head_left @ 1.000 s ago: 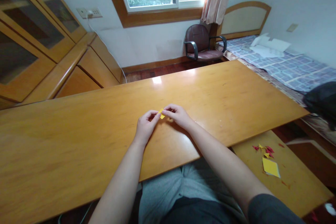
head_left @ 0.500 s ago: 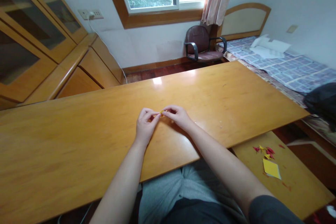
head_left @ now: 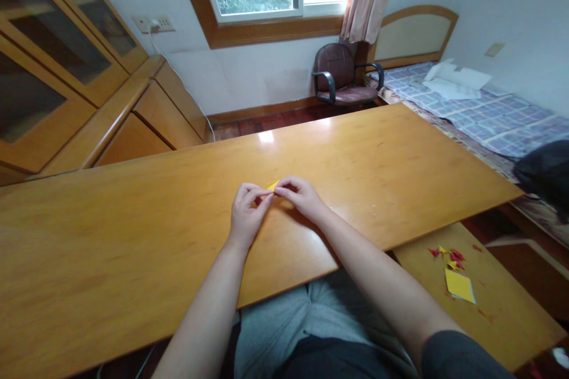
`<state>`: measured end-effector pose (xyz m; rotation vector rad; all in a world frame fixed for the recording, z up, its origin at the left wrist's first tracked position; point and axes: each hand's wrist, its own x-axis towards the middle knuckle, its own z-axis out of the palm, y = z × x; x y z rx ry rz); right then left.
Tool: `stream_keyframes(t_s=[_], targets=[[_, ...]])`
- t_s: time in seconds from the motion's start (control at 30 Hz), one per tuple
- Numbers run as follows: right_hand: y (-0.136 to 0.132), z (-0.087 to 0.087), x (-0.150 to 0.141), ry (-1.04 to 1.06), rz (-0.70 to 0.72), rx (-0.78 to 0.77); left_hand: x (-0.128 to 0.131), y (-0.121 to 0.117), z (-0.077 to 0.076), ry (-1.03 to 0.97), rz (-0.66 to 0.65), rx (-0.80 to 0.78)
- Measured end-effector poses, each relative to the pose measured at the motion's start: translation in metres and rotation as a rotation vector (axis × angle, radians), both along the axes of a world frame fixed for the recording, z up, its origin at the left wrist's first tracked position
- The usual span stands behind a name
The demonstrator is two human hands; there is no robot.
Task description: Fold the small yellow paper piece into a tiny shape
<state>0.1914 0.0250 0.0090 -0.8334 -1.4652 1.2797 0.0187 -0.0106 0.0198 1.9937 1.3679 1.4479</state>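
Observation:
Between my fingertips is a small folded piece of yellow paper, just above the wooden table. My left hand pinches its lower left side with thumb and forefinger. From the other side my right hand grips the paper's right edge, also in a pinch. Both hands meet near the middle of the table, and their fingers partly hide the paper. How it is folded is too small to tell.
On a lower board at the right lie a stack of yellow paper squares and several small red and yellow folded paper pieces. A brown armchair stands beyond the table. A bed is at the right, a cabinet at the left.
More of the yellow paper shows now, its pointed part standing up above the fingertips. The right fingers have shifted slightly; the left hand has barely moved.

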Motion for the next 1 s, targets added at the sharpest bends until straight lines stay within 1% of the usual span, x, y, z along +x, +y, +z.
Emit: stream_keyframes(t_s=[0.1, 0.13, 0.2, 0.27, 0.33, 0.5, 0.63, 0.87, 1.0], targets=[[-0.0023, 0.0017, 0.0011, -0.007, 0.002, 0.029, 0.0013, 0.0007, -0.0027, -0.090, 0.013, -0.109], [-0.0030, 0.0023, 0.0015, -0.017, 0.005, 0.049, 0.0021, 0.0014, -0.0045, -0.170, 0.008, -0.173], [-0.0039, 0.0032, 0.0025, -0.054, 0.020, 0.100, 0.0039, 0.0031, -0.0081, -0.383, -0.043, -0.317], [-0.0044, 0.0037, 0.0032, -0.102, 0.035, 0.146, 0.0052, 0.0046, -0.0099, -0.515, -0.067, -0.366], [-0.0045, 0.0035, 0.0035, -0.142, 0.042, 0.176, 0.0054, 0.0055, -0.0095, -0.562, -0.101, -0.401], [-0.0039, 0.0020, 0.0031, -0.182, 0.034, 0.226, 0.0035, 0.0056, -0.0057, -0.586, -0.190, -0.495], [-0.0032, 0.0014, 0.0026, -0.200, -0.009, 0.238, 0.0047, 0.0058, -0.0060, -0.544, -0.199, -0.482], [-0.0011, -0.0010, 0.0023, -0.211, -0.033, 0.167, 0.0075, 0.0041, -0.0041, -0.518, -0.180, -0.514], [-0.0009, -0.0026, 0.0011, -0.166, -0.036, 0.064, 0.0080, 0.0020, -0.0017, -0.496, -0.175, -0.523]])
